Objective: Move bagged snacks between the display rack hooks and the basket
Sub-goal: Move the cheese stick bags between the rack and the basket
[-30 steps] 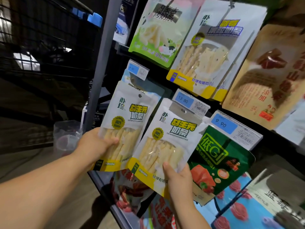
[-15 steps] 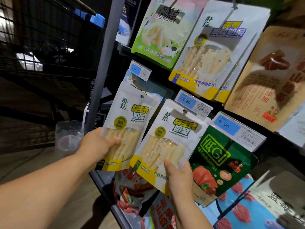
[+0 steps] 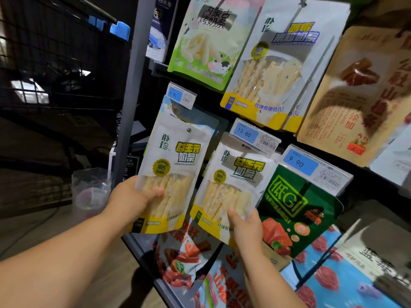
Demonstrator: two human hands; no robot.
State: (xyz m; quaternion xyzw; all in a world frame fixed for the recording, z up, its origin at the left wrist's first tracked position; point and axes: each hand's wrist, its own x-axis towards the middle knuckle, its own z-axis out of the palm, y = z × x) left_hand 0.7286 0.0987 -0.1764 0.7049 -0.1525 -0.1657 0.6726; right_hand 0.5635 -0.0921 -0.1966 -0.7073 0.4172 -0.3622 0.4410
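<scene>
Yellow-trimmed milk-stick bags. Gripped the left bag (image 3: pixel 175 174) at its side with the left hand (image 3: pixel 133 196), leaving its hang hole (image 3: pixel 189 130) free by the left edge of the display rack (image 3: pixel 131 85), probably for hooking. Pinched the hanging right bag (image 3: pixel 233 185) at its bottom edge with the right hand (image 3: pixel 244 227).

Bare forearms — left hand (image 3: pixel 133 197), right hand (image 3: pixel 245 227) bare.

Before you, the grey display rack (image 3: pixel 128 96) carries a dark green bag (image 3: pixel 295 210) centre right, a brown bag (image 3: pixel 367 92) upper right, and blue price tags (image 3: pixel 244 132).
</scene>
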